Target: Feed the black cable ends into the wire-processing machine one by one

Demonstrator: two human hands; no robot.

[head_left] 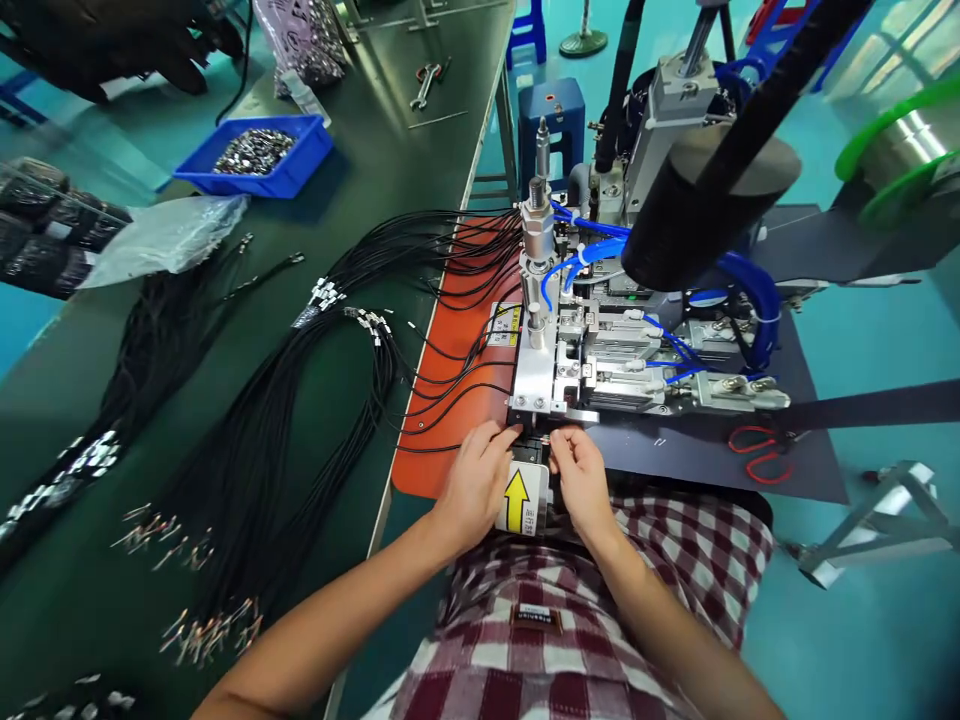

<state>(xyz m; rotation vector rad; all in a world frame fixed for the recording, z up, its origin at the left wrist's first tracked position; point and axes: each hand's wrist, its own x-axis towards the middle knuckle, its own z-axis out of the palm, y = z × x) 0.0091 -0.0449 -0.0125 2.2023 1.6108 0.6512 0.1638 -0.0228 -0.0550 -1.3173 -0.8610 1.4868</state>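
My left hand (478,482) is closed at the front end of the machine's feed track, its fingertips pressed down on a black cable (429,450) that runs in from the left. Opposite it, my right hand (583,478) pinches with thumb and forefinger at the cable's thin wire ends (545,439), which are mostly hidden by the fingertips. Between my wrists sits a plate with a yellow arrow (517,500). Just beyond my fingers stands the metal terminal machine (534,375), with several black cables lying in its left side across an orange board (427,478).
On the green table (375,180) lie long bundles of black cables (255,400), a blue tray (304,160) of small metal parts and wrenches (426,87). Red-handled scissors (761,455) rest right of the machine. A black cylinder (697,200) hangs above; a green-rimmed wire spool (900,150) stands right.
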